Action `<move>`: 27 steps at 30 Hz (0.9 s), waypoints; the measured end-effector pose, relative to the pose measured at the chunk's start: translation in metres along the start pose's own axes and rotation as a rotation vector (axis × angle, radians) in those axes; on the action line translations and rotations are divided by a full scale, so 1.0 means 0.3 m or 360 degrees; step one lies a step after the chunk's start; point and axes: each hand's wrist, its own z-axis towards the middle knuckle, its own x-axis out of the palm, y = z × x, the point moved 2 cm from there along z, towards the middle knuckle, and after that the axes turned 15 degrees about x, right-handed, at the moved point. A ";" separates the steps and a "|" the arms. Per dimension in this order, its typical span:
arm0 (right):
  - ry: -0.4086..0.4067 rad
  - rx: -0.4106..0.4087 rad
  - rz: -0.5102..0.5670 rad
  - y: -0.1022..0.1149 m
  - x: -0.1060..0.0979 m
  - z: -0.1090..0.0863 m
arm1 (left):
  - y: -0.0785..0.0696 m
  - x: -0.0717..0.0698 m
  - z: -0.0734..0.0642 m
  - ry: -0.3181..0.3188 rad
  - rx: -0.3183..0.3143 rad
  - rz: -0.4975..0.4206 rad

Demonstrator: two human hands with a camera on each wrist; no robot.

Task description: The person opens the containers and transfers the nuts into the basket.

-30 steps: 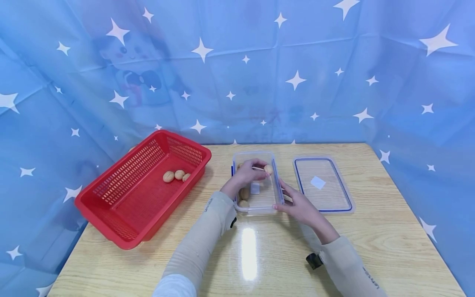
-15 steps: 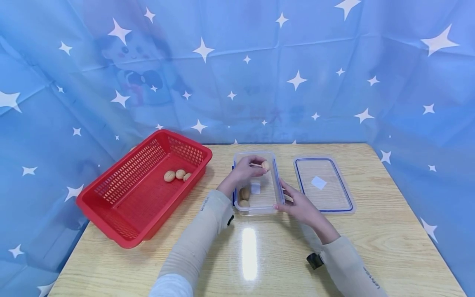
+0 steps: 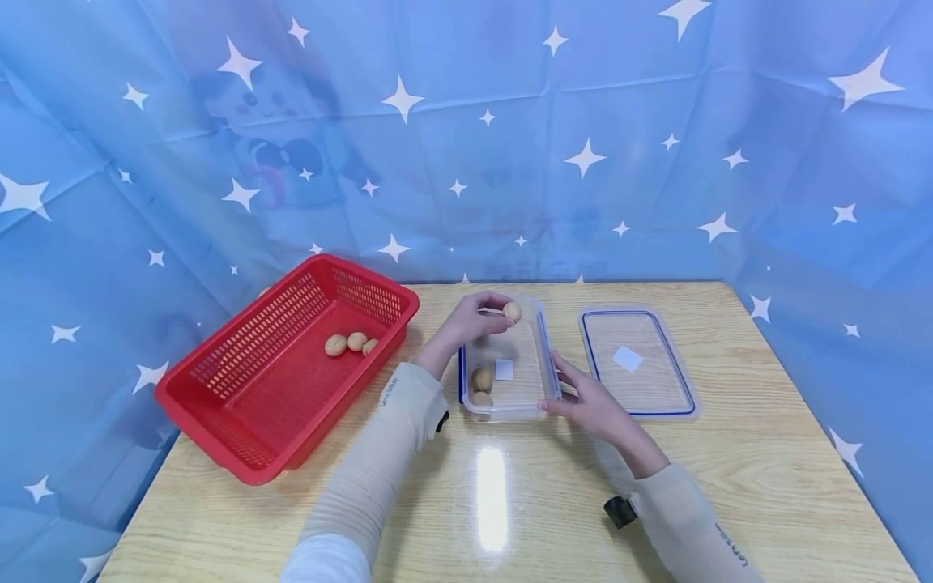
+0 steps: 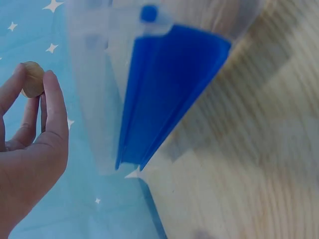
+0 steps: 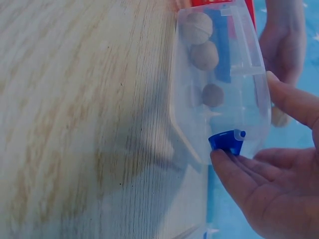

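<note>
Presently pinching a walnut between the thumb and fingertips of the left hand, fingers clamped on it, over the far part of a clear box and above its rim. Gripping that box, set on the wooden surface, by its near right corner with the right hand, thumb and fingers spread around rim and wall, one finger touching a small blue clip. Can see two more walnuts together in the near left corner of the box from the head, but can count three round shapes through its wall from the right wrist. Can make out a white sticker near them, and a long blue latch on the left side. Can find three walnuts close together in a red basket, angled and well apart on the left. Can see on the right a clear, blue-edged lid, lying flat with a white label.
</note>
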 end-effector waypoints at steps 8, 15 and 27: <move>0.0003 0.0009 -0.0019 -0.003 0.001 0.002 | -0.043 -0.071 -0.008 -0.0031 0.0001 0.0080; 0.0015 0.0018 -0.0015 0.001 0.004 0.001 | -0.080 -0.126 -0.021 -0.0058 -0.0006 0.0066; 0.0007 0.0021 -0.0015 -0.014 0.002 0.006 | -0.106 -0.235 -0.041 -0.0142 0.0008 0.0140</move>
